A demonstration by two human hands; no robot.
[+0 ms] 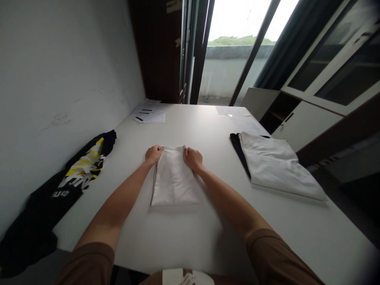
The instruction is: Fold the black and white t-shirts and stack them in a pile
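A white folded cloth garment (175, 180) lies in the middle of the white table, folded into a narrow rectangle. My left hand (153, 154) is closed on its far left corner, and my right hand (193, 157) grips the far right corner. Between the two hands the far edge is stretched fairly straight. The near end of the garment rests flat on the tabletop. Its exact kind cannot be made out from this folded shape.
Folded white and black garments (276, 164) lie stacked at the table's right. A black garment with yellow and white print (80, 170) lies along the left edge by the wall. Paper sheets (150, 111) and more papers (240, 118) rest at the far end of the table (190, 126).
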